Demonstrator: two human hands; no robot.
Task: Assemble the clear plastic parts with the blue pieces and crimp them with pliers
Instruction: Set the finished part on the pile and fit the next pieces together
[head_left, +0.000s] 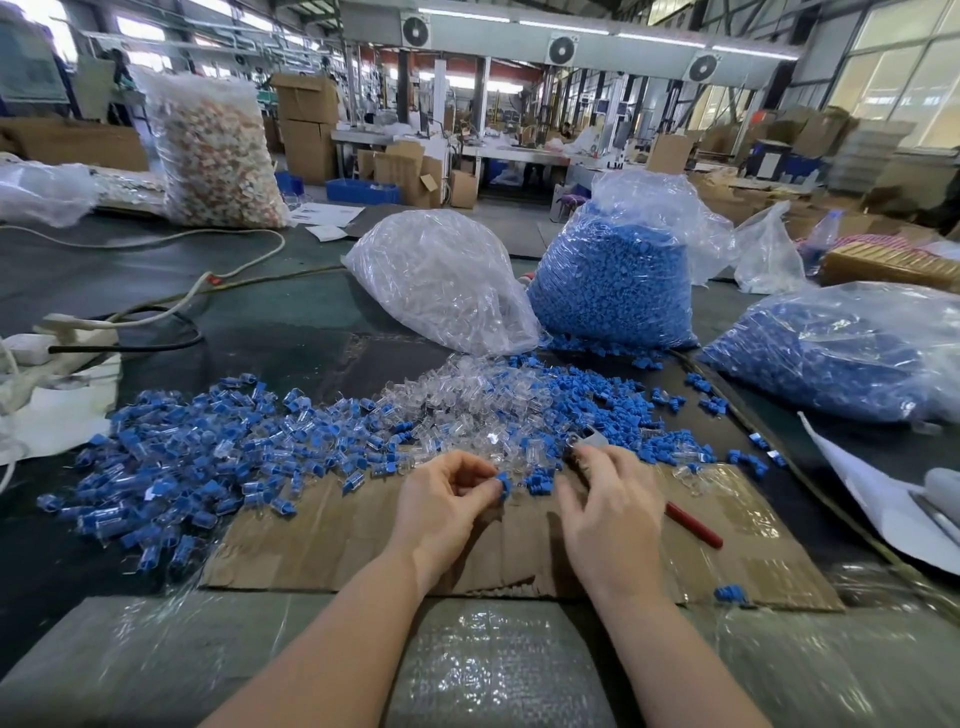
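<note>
Blue piece, light, stiff and slippery, sits pinched at our left hand's fingertips; our right hand grips the pliers beside it.

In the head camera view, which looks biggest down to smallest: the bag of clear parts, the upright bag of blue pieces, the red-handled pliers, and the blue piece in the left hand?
1-2. Bag of clear parts and upright bag of blue pieces: alike, not ranked.
3. Red-handled pliers, partly hidden by the right hand.
4. Blue piece pinched by the left hand.
</note>
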